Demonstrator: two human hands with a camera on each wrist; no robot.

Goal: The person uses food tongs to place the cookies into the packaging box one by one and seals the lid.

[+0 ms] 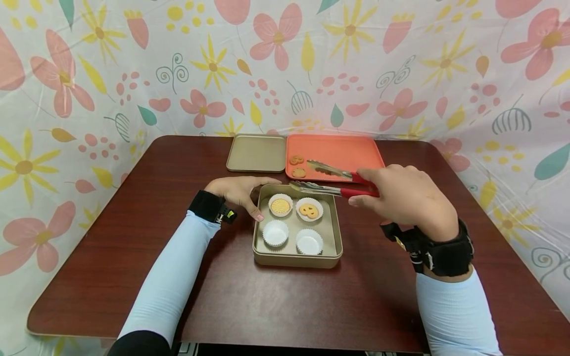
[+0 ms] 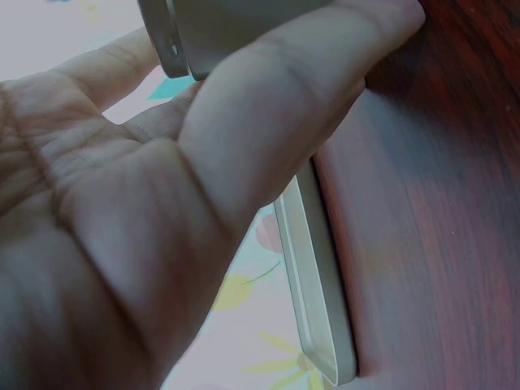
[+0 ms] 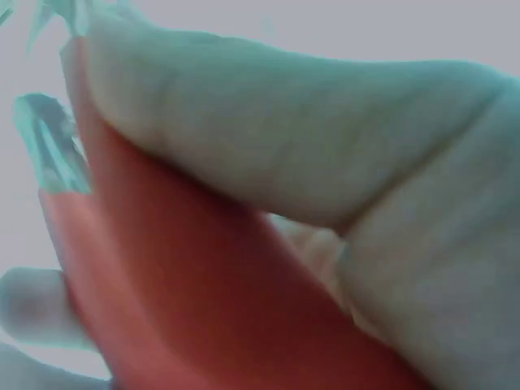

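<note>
A rectangular gold tin stands on the table. Inside it are several white paper baking cups; one holds a round yellow cookie, another a pretzel-shaped cookie, and the front two, a left cup and a right cup, hold nothing. My left hand holds the tin's far left corner, thumb along its left wall. In my right hand are red-handled metal tongs, gripped with their arms spread. The tips hover above the tin's back edge and the orange tray, with nothing visible between them.
Behind the tin lies the orange tray, with a pretzel-shaped cookie and a round cookie at its left end. Beside it is a shallow gold lid. A floral cloth hangs behind the brown table.
</note>
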